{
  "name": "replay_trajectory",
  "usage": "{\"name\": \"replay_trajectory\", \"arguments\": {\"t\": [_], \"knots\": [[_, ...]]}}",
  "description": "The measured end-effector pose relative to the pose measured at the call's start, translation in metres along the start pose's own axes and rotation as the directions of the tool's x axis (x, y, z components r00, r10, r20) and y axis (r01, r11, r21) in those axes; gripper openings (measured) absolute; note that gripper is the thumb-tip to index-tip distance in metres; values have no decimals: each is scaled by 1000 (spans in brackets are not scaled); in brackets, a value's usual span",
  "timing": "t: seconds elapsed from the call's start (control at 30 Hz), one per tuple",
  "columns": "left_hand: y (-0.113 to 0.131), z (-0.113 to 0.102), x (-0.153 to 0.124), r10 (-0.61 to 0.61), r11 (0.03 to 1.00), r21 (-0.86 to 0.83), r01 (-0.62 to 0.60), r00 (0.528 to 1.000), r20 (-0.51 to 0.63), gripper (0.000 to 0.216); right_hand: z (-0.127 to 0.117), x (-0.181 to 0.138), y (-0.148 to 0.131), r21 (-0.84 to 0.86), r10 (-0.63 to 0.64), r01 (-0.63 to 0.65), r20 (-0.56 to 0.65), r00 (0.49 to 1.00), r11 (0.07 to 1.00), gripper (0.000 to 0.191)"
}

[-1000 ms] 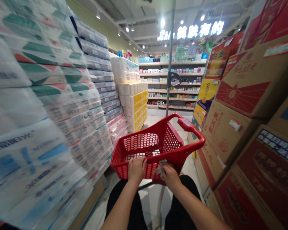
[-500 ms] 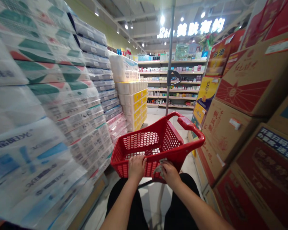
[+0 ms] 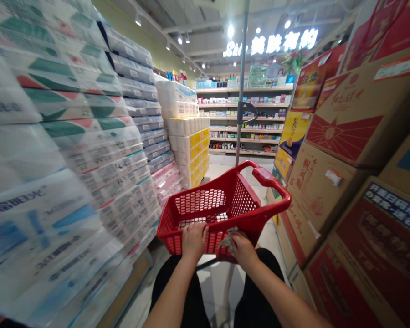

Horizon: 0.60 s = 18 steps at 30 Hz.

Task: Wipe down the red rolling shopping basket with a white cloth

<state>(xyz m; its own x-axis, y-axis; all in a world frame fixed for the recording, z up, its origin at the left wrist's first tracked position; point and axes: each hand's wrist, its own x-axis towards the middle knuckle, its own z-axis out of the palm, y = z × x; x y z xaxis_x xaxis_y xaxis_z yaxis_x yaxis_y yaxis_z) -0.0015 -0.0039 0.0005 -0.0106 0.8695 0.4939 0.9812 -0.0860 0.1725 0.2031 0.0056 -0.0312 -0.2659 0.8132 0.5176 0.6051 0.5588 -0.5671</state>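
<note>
While the red basket (image 3: 275,210) lies lengthwise straight ahead, its near rim is clasped in the left hand (image 3: 193,239) grip; a grey wad (image 3: 227,241) is pinched there by the right hand (image 3: 242,248).

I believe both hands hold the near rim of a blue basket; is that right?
Not quite: the head view shows the basket is red, not blue. The left hand and right hand do hold its near rim.

there is one red basket (image 3: 225,205), one left hand (image 3: 194,240) and one right hand (image 3: 243,249) on its near edge, one crumpled grey thing (image 3: 226,240), one grey pole (image 3: 242,91) and two dark legs (image 3: 200,291).
</note>
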Motion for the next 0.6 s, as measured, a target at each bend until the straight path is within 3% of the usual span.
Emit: {"name": "replay_trajectory", "arguments": {"t": [0.17,0.33,0.6], "knots": [[1,0,0,0,1000,-1,0,1000,-4,31,1,-2,0,-52,22,-21,21,1000,998,29],[1,-1,0,3,1000,-15,-4,1000,-8,30,2,-6,7,-81,82,-84,-33,996,993,29],[1,-2,0,1,1000,-14,-1,1000,-1,30,1,0,3,-29,42,-42,-2,999,999,28]]}}
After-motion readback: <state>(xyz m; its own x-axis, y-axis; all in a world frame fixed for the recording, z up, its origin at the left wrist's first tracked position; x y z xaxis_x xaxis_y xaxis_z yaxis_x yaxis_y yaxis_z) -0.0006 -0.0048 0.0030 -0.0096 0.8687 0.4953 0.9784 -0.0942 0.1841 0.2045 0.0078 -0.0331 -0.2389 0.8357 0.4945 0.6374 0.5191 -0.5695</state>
